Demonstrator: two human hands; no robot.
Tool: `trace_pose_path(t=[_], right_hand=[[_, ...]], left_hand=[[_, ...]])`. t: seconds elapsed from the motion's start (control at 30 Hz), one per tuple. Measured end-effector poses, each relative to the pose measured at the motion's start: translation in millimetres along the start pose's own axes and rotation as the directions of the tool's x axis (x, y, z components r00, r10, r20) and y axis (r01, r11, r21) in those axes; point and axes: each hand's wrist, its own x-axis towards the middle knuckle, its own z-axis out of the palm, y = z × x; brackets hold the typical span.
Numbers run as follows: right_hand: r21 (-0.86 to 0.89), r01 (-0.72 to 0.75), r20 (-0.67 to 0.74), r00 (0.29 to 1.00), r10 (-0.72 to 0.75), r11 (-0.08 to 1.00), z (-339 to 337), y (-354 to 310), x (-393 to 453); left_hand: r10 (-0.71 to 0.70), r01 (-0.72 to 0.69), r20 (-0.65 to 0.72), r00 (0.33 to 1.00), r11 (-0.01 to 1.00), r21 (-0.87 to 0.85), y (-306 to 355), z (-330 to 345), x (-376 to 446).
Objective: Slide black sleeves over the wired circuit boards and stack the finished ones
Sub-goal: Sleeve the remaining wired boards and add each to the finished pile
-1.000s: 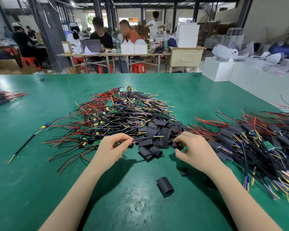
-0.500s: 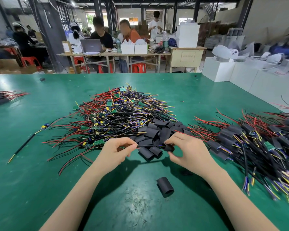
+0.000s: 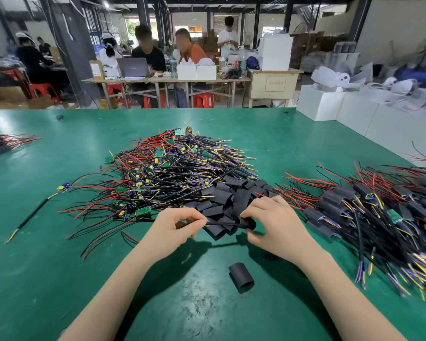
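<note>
My left hand (image 3: 176, 230) pinches the black cable (image 3: 221, 223) of a wired circuit board, just above the green table (image 3: 59, 279). My right hand (image 3: 273, 225) grips a black sleeve (image 3: 249, 223), and the cable's end runs into it. The board itself is hidden in my left hand. Behind my hands lies a heap of bare wired boards (image 3: 172, 173) with red and black leads. A pile of loose black sleeves (image 3: 231, 195) sits at its right edge. Sleeved boards are stacked at the right (image 3: 379, 212).
One loose black sleeve (image 3: 241, 280) lies on the table near me. A single wired board (image 3: 44, 200) lies apart at the left. A small bundle of sleeved boards (image 3: 3, 143) sits at the far left edge. White boxes (image 3: 354, 114) line the table's right side. People work at tables behind.
My right hand brought the sleeve leftward to the cable's end, and both hands dropped slightly towards me. The cable now enters the sleeve.
</note>
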Motion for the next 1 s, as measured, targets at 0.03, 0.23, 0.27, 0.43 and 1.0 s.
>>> trace_pose_path(t=[0.03,0.23,0.27,0.43,1.0], right_hand=[[0.003,0.01,0.014,1.0,-0.01,1.0,0.5,-0.2,0.1],[0.046,0.02,0.034,0.999,-0.021,0.999,0.7,-0.3,0.9],[0.053,0.022,0.031,0.999,-0.023,0.998,0.3,-1.2,1.1],[0.098,0.056,0.03,0.998,-0.059,0.994,3.0,-14.2,2.8],[0.177,0.006,0.05,0.999,-0.015,0.984,-4.1,-15.5,0.6]], left_hand=[[0.002,-0.002,-0.014,1.0,1.0,0.012,1.2,0.3,-0.4],[0.032,-0.027,-0.056,0.998,0.995,0.1,7.6,3.6,-2.5],[0.031,-0.027,-0.048,0.998,0.996,0.09,8.1,3.8,-2.8],[0.075,-0.075,0.055,0.996,0.997,0.007,13.5,14.3,-3.6],[0.05,-0.068,0.121,0.991,0.987,0.147,8.0,3.6,-4.6]])
